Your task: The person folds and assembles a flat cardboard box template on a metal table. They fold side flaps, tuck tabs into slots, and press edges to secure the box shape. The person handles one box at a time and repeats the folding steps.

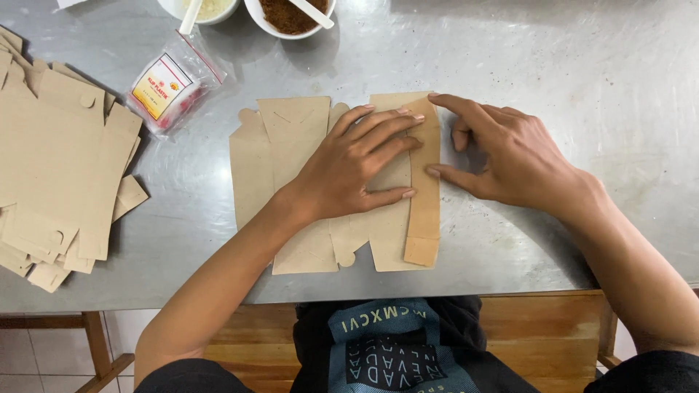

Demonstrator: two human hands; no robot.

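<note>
A flat brown cardboard box blank (256, 171) lies unfolded on the steel table (582, 87) in front of me. My left hand (349, 164) presses flat on its middle, fingers spread and pointing right. My right hand (502, 153) rests at the blank's right edge, with index finger and thumb touching a narrow folded-over side strip (424, 218). Neither hand grips anything.
A stack of the same brown blanks (54, 167) sits at the left edge. A small plastic bag with a red and yellow label (171, 84) lies behind the blank. Two white bowls with spoons, one holding brown powder (287, 14), stand at the far edge.
</note>
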